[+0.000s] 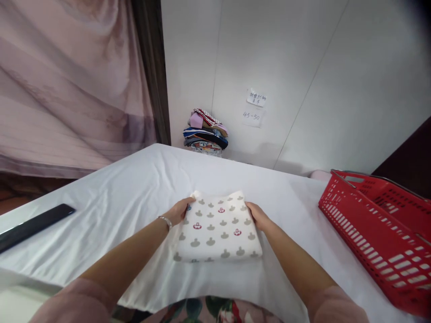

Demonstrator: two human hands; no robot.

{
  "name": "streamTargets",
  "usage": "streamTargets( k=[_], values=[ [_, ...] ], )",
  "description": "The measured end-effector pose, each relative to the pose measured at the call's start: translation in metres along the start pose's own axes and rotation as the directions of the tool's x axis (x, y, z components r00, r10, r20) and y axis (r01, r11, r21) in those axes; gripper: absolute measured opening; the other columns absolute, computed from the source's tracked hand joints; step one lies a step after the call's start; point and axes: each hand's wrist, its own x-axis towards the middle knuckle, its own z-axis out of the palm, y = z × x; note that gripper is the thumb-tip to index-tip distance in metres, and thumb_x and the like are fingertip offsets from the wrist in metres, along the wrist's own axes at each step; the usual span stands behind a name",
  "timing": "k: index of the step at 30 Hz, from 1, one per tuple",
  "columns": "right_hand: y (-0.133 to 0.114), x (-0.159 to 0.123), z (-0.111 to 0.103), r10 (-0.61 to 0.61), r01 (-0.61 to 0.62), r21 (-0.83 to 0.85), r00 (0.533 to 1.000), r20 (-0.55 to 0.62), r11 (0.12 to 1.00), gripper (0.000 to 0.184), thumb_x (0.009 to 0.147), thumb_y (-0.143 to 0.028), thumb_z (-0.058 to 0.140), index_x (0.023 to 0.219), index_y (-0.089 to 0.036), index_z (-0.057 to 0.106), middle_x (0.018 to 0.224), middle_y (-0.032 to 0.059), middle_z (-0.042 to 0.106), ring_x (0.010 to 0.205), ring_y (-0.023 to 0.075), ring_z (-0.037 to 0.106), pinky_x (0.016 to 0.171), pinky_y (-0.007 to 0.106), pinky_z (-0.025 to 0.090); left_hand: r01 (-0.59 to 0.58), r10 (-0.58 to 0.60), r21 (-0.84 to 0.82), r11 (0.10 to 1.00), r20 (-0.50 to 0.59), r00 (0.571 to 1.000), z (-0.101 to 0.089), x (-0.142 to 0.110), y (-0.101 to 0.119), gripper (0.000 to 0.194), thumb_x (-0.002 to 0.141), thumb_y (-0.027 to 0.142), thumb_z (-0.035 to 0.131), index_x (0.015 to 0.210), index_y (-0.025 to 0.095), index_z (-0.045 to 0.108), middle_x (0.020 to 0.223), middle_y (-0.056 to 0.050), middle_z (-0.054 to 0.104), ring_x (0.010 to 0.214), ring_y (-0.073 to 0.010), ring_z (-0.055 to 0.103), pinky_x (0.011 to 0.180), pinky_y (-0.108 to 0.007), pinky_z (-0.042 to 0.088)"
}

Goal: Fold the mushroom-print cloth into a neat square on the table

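A white cloth (217, 226), printed with grey and a few red mushroom-like shapes, lies folded into a rough rectangle on the white-covered bed or table. My left hand (180, 210) grips its upper left edge, fingers closed at the corner, a silvery bracelet on the wrist. At the opposite side, my right hand (258, 217) holds the upper right edge with the thumb on top. The fingertips of both hands are partly hidden by the cloth.
A red plastic basket (377, 229) stands at the right. A long black object (33, 226) lies on the left. Beyond the far edge rises a pile of folded clothes (206, 132) against the wall. A pink curtain (74, 80) hangs at left; paper notes (254, 107) are on the wall.
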Motion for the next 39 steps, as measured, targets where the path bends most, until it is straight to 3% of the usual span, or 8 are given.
streamTargets(
  k=[3, 6, 12, 17, 23, 27, 33, 39],
  values=[
    [0.007, 0.011, 0.003, 0.109, -0.110, 0.010, 0.993, 0.053, 0.994, 0.041, 0.075, -0.052, 0.055, 0.085, -0.013, 0.063, 0.068, 0.0068, 0.068, 0.061, 0.0200, 0.063, 0.058, 0.031, 0.050, 0.011, -0.009, 0.075, 0.997, -0.030, 1.000, 0.003, 0.011, -0.003, 0.036, 0.060, 0.042, 0.072, 0.078, 0.012, 0.063, 0.073, -0.011, 0.070, 0.065, -0.0230, 0.066, 0.059, -0.029, 0.055],
    [0.005, 0.016, 0.004, 0.141, -0.141, 0.003, 0.990, -0.021, 0.990, 0.041, 0.070, -0.051, 0.063, 0.088, -0.015, 0.062, 0.071, 0.0072, 0.068, 0.063, 0.0200, 0.064, 0.058, 0.030, 0.050, -0.088, 0.101, 0.192, 0.977, -0.059, 0.993, 0.007, 0.010, -0.002, 0.044, 0.055, 0.047, 0.076, 0.078, 0.012, 0.063, 0.071, -0.010, 0.069, 0.065, -0.0239, 0.066, 0.055, -0.030, 0.054],
    [0.004, 0.009, 0.005, -0.096, 0.111, 0.215, 0.992, -0.079, 0.970, 0.064, 0.064, -0.033, 0.072, 0.123, -0.022, 0.048, 0.098, 0.0057, 0.067, 0.080, 0.0222, 0.066, 0.070, 0.032, 0.053, -0.356, 0.368, 0.191, 0.915, -0.031, 0.929, 0.007, -0.004, 0.000, 0.043, 0.064, 0.047, 0.070, 0.090, 0.015, 0.059, 0.072, -0.004, 0.067, 0.060, -0.0174, 0.063, 0.054, -0.026, 0.051],
    [-0.027, -0.016, -0.002, -0.189, 0.172, 0.255, 0.981, 0.043, 0.952, 0.077, 0.063, -0.027, 0.074, 0.132, -0.027, 0.041, 0.117, 0.0052, 0.061, 0.100, 0.0250, 0.060, 0.081, 0.036, 0.051, -0.432, 0.414, 0.117, 0.894, 0.151, 0.898, 0.004, -0.042, 0.017, 0.043, 0.071, 0.044, 0.066, 0.104, 0.019, 0.055, 0.086, -0.005, 0.068, 0.073, -0.0207, 0.065, 0.062, -0.030, 0.053],
    [-0.063, -0.053, -0.012, -0.192, 0.181, 0.207, 0.981, 0.031, 0.961, 0.083, 0.058, -0.021, 0.077, 0.132, -0.029, 0.041, 0.121, 0.0021, 0.059, 0.107, 0.0233, 0.056, 0.087, 0.035, 0.048, -0.611, 0.571, 0.391, 0.688, 0.227, 0.789, -0.009, -0.097, 0.023, 0.034, 0.065, 0.041, 0.069, 0.092, 0.023, 0.059, 0.080, -0.002, 0.068, 0.072, -0.0205, 0.063, 0.057, -0.026, 0.052],
    [-0.066, -0.075, -0.016, -0.304, 0.295, 0.207, 0.952, 0.016, 0.933, 0.084, 0.055, -0.017, 0.079, 0.130, -0.030, 0.044, 0.121, -0.0001, 0.058, 0.107, 0.0212, 0.055, 0.088, 0.032, 0.046, -0.690, 0.657, 0.468, 0.553, 0.265, 0.706, -0.019, -0.119, 0.016, 0.042, 0.060, 0.041, 0.071, 0.098, 0.029, 0.061, 0.082, -0.001, 0.069, 0.071, -0.0228, 0.064, 0.056, -0.027, 0.054],
    [-0.069, -0.101, -0.019, -0.404, 0.396, 0.153, 0.914, 0.027, 0.906, 0.087, 0.055, -0.015, 0.079, 0.132, -0.031, 0.043, 0.114, 0.0009, 0.061, 0.101, 0.0195, 0.058, 0.086, 0.031, 0.048, -0.743, 0.712, 0.464, 0.482, 0.285, 0.641, -0.025, -0.135, 0.011, 0.044, 0.063, 0.042, 0.069, 0.105, 0.033, 0.061, 0.096, -0.003, 0.069, 0.076, -0.0251, 0.065, 0.058, -0.030, 0.055],
    [-0.078, -0.122, -0.019, -0.434, 0.428, 0.109, 0.900, 0.039, 0.897, 0.085, 0.054, -0.017, 0.080, 0.131, -0.031, 0.045, 0.109, -0.0001, 0.063, 0.095, 0.0188, 0.059, 0.083, 0.030, 0.049, -0.776, 0.758, 0.443, 0.449, 0.271, 0.593, -0.023, -0.156, 0.015, 0.036, 0.060, 0.041, 0.070, 0.095, 0.040, 0.063, 0.081, 0.001, 0.068, 0.067, -0.0257, 0.064, 0.052, -0.035, 0.055]
  ],
)
